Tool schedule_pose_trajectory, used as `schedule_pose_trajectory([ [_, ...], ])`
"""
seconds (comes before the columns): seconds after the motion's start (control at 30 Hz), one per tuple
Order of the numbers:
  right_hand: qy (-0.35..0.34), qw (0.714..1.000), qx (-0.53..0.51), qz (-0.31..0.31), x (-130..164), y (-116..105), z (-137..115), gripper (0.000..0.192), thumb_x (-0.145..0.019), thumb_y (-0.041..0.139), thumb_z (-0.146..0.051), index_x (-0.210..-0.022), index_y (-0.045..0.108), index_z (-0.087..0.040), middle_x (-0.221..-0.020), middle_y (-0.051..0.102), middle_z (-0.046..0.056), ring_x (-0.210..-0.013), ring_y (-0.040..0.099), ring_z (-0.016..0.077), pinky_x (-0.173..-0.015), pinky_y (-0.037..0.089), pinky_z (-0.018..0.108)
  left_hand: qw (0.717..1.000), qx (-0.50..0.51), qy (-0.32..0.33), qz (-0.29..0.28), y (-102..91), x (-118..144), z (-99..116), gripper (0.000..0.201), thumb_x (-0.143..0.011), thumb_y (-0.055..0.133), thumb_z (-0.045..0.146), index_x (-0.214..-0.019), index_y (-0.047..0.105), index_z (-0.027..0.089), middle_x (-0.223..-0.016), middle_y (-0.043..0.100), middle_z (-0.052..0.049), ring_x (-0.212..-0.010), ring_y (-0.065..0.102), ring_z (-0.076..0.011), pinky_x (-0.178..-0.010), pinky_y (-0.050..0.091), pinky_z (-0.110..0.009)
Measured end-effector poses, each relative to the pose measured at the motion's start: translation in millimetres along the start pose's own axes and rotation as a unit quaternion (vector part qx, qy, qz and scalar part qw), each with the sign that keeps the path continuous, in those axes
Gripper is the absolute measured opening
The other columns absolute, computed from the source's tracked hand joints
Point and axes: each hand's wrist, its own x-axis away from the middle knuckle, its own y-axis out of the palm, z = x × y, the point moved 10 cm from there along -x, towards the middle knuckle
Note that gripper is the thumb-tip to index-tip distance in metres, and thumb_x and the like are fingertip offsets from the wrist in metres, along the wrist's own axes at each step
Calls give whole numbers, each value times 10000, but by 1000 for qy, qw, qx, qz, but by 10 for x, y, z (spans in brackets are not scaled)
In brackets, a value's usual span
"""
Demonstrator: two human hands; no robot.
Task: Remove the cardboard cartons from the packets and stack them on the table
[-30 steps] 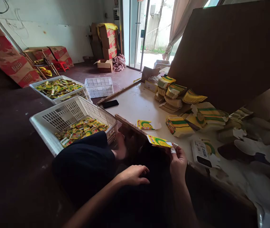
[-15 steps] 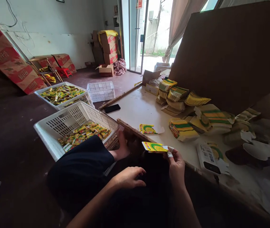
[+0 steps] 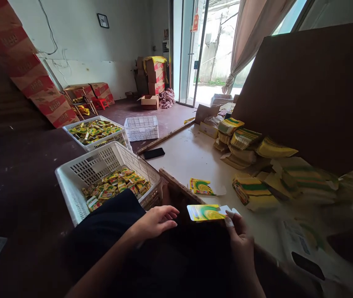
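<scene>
My right hand [image 3: 241, 236], low and right of centre in the frame, pinches a flat printed card [image 3: 206, 212] by its right end between fingertips and thumb. The card is a small die-cut piece, mostly yellow with a green curved band and a little red at its left edge, and a plain white tab shows where my fingers grip it. It lies nearly level in the air, just above the edge of the table [image 3: 192, 157]. My left hand [image 3: 156, 221] holds nothing; its fingers are loosely stretched out toward the card, just short of it. A second card of the same print [image 3: 201, 187] lies on the table a little above. To the left sits a white basket [image 3: 80, 182] holding many yellow-green pieces. Bundled stacks [image 3: 251, 192] of the same print are piled to the right.
</scene>
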Motion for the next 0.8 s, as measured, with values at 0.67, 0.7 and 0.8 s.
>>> schedule_pose_trajectory([
  [0.67, -310, 922, 184, -142, -11, 1174, -697, 264, -949, 465, -418, -901, 697, -303, -825, 725, 4, -762, 714, 154, -674, 580, 197, 986, 9, 163, 27, -107, -1039, 392, 719, -615, 715, 219, -1291, 470, 200, -1166, 647, -70, -1048, 603, -244, -937, 472, -345],
  [0.7, -309, 928, 172, -120, -3, 1187, -702, 259, -950, 460, -426, -937, 688, -303, -870, 723, 13, -808, 713, 165, -702, 585, 216, 985, 16, 169, 40, -141, -1036, 398, 646, -633, 693, 206, -1247, 489, 205, -1117, 661, -54, -994, 616, -220, -898, 484, -315],
  [0.8, -278, 952, 122, -32, -20, 1121, -674, 291, -925, 515, -423, -1176, 584, -293, -1236, 629, 68, -1046, 665, 216, -835, 584, 317, 983, 17, 170, 66, -261, -1026, 353, 576, -640, 678, 189, -1181, 481, 211, -1062, 665, -40, -928, 620, -198, -831, 490, -281],
])
